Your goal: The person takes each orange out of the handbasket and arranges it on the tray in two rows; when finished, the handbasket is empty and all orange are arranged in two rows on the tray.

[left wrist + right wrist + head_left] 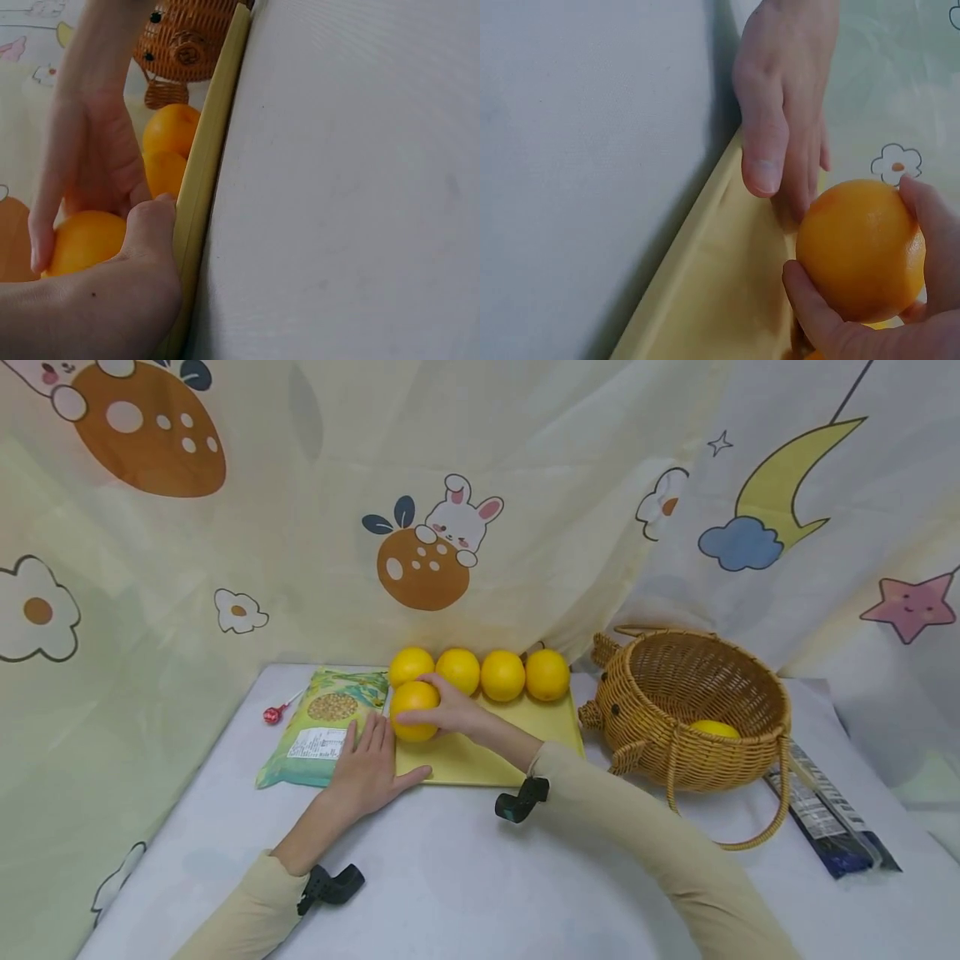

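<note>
An orange [412, 714] is gripped between the thumb and fingers of my right hand [456, 710], at the left end of a yellow tray [480, 767]. Whether it touches the tray is hard to tell. Behind it, several oranges [502, 676] stand in a row along the tray's back edge. My left hand [369, 774] lies with straight, spread fingers over the right edge of a green bag [300, 764], its thumb reaching across the tray's front-left corner. The right wrist view shows the held orange [861, 250] close to the left fingers.
On the right stands a wicker basket [645, 752] with an animal face; a yellow fruit [714, 727] lies inside. Dark flat packages [825, 827] lie beside it, partly under its handle. A red lollipop [273, 715] lies left of the bag. Printed cloth hangs behind the table.
</note>
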Demonstrator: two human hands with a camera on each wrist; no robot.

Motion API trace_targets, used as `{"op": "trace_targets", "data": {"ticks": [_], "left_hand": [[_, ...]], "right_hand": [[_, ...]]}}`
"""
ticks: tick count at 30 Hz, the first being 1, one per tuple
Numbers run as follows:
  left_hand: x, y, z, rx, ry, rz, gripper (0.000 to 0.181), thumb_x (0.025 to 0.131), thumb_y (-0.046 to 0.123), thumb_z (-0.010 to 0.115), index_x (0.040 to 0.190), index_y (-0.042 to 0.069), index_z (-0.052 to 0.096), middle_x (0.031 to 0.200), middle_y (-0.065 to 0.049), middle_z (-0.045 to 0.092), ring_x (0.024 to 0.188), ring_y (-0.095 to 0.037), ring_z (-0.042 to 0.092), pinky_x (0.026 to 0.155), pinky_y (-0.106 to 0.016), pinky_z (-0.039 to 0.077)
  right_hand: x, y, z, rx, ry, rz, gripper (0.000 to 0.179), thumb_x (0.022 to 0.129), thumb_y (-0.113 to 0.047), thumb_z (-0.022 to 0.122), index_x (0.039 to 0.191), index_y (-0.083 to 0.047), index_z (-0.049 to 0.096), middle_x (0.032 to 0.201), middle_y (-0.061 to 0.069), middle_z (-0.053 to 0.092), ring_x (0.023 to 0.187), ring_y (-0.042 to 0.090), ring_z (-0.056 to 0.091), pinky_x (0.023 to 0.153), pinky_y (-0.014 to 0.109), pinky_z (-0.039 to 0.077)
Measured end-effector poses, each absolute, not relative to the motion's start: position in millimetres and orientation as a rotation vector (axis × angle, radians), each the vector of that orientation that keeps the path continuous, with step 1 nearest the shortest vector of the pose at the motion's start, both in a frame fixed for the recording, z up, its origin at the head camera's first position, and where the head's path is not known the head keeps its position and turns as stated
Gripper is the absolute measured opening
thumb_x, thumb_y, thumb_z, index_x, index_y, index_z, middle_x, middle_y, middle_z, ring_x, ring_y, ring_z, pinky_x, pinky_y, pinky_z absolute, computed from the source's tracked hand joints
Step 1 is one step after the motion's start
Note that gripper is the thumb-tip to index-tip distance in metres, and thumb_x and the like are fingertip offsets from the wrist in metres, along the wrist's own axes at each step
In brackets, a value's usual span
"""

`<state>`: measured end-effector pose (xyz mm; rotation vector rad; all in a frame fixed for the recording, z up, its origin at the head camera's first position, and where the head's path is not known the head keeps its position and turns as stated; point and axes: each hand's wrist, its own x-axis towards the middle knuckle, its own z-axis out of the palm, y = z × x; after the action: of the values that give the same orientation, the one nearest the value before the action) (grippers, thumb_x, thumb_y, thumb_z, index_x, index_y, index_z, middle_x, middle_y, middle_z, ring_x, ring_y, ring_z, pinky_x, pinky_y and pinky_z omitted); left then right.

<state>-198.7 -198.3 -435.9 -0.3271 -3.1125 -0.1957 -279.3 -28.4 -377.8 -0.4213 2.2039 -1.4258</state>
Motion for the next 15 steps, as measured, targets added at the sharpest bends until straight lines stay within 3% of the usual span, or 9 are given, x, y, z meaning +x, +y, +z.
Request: {"op": "trace_targets", "data": {"ticks": [7,15], "left_hand": [[-198,-198,-436,-0.309,-3.109,-0.224,0.111,0.086,0.075,0.044,0.151,-0.01,0.012,0.159,-0.03,0.01,0.15,-0.044,0.007,0.121,-0.06,0.002],[-198,-197,-435,-0.296,-3.132,-0.258,0.113,0.086,0.075,0.044,0.152,-0.009,0.007,0.16,-0.029,0.002,0.151,-0.042,0.0,0.121,-0.06,0.001]], "right_hand": [[-277,-39,-384,-0.422,2.225,-1.442,0.081,0.081,-0.041,0.076,0.146,-0.022,0.033,0.141,0.01,0.046,0.113,0.026,0.053,0.084,0.038,0.056],[-274,-42,-389,-0.436,2.266,-1.442,0.082,0.081,-0.042,0.076,0.147,-0.019,0.033,0.143,0.01,0.046,0.12,0.027,0.051,0.104,0.044,0.046]]}}
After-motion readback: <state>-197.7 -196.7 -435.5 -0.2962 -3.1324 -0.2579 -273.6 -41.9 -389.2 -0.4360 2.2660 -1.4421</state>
